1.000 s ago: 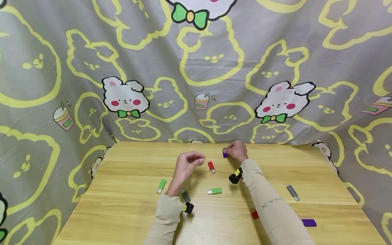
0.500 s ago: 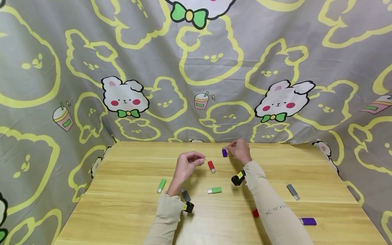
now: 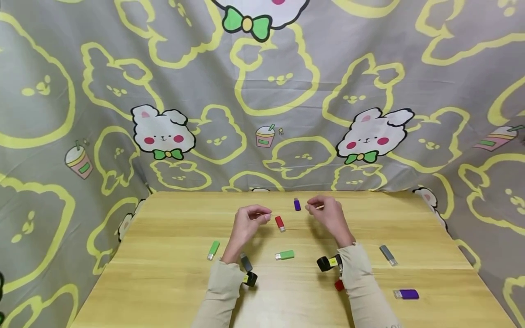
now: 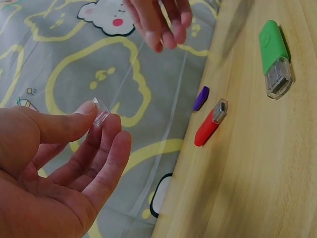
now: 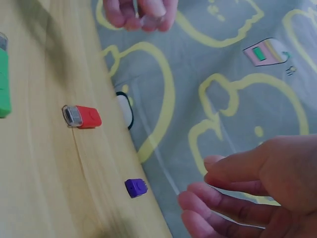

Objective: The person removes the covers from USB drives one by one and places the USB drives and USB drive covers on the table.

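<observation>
Wrist cams give way more detail than the head cam here tbh. Left wrist view shows the left hand (image 4: 59, 168) pinching a tiny clear cap (image 4: 100, 112) btw thumb and fingertips, held up off the tabletop (image 4: 257, 173); from the head view you just see that hand (image 3: 247, 222) curled, cap too small to make out. Right hand (image 3: 328, 214) hovers just beside the purple usb stick (image 3: 297, 204) near the far edge, not touching it. Right wrist view shows its fingers (image 5: 233, 203) loosely curled w/ nothing in them, purple stick (image 5: 135, 187) lying below on the wood. Red usb stick (image 3: 280, 223) sits btw both hands, uncapped metal end visible in the left wrist view (image 4: 210, 123). Green usb stick (image 3: 285, 255) lies nearer the person. Another red one (image 3: 338, 285) is mostly hidden behind the right sleeve.
</observation>
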The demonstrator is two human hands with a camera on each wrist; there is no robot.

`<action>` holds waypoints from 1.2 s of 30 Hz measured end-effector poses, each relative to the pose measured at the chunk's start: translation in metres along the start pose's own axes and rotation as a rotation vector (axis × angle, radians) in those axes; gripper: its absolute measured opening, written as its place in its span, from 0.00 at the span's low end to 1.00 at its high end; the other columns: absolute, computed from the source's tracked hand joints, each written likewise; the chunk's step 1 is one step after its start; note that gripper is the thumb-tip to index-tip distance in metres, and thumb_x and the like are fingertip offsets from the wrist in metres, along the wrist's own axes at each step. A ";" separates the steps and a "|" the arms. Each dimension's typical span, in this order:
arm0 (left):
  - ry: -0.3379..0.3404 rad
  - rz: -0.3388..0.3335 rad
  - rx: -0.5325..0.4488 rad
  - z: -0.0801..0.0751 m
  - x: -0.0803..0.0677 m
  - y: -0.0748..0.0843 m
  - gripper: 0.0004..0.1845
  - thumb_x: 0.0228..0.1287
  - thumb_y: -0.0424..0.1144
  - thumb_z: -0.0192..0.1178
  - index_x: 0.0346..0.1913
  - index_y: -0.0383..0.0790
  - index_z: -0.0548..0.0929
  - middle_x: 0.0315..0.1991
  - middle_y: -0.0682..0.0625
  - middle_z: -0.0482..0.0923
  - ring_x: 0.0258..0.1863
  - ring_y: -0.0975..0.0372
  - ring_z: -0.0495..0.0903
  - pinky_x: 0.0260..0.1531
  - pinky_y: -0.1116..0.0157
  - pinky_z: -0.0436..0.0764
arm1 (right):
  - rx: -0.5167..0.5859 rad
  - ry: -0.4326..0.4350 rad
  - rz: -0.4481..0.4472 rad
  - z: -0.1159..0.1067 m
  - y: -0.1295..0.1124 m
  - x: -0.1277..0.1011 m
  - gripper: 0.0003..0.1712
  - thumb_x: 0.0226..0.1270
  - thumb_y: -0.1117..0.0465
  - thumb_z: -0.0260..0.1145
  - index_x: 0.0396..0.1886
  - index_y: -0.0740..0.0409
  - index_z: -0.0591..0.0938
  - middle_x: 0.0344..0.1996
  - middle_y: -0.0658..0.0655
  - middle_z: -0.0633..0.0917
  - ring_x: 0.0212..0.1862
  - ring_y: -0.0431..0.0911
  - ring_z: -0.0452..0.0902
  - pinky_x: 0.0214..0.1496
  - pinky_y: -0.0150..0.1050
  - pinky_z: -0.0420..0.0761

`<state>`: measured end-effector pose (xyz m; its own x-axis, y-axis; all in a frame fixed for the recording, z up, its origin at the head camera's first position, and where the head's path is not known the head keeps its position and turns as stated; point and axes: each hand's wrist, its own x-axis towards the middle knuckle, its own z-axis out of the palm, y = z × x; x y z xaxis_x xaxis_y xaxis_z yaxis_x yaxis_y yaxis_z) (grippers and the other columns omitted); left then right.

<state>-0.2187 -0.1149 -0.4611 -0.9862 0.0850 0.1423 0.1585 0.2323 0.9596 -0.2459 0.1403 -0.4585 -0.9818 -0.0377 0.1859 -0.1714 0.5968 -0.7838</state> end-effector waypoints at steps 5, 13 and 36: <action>-0.004 -0.005 0.005 0.004 0.000 -0.004 0.06 0.64 0.25 0.68 0.42 0.29 0.89 0.38 0.41 0.88 0.36 0.49 0.87 0.44 0.47 0.86 | 0.008 0.002 0.009 -0.003 0.000 -0.016 0.07 0.69 0.64 0.72 0.43 0.62 0.89 0.36 0.56 0.89 0.38 0.52 0.87 0.41 0.45 0.87; -0.006 0.004 0.039 0.004 -0.001 -0.009 0.06 0.65 0.26 0.68 0.43 0.28 0.90 0.39 0.41 0.89 0.36 0.50 0.87 0.43 0.53 0.87 | -0.007 -0.002 -0.017 -0.004 -0.003 -0.027 0.06 0.65 0.67 0.73 0.41 0.62 0.89 0.35 0.57 0.89 0.38 0.53 0.88 0.42 0.47 0.87; -0.176 0.059 0.329 0.040 0.070 0.003 0.02 0.63 0.25 0.69 0.35 0.32 0.91 0.32 0.45 0.89 0.31 0.58 0.85 0.31 0.69 0.82 | -0.075 -0.132 -0.019 -0.079 0.029 -0.054 0.13 0.70 0.63 0.71 0.50 0.65 0.86 0.46 0.63 0.88 0.46 0.59 0.86 0.45 0.47 0.85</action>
<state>-0.2854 -0.0693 -0.4580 -0.9561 0.2659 0.1233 0.2497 0.5189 0.8175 -0.1919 0.2230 -0.4445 -0.9814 -0.1524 0.1170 -0.1888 0.6529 -0.7335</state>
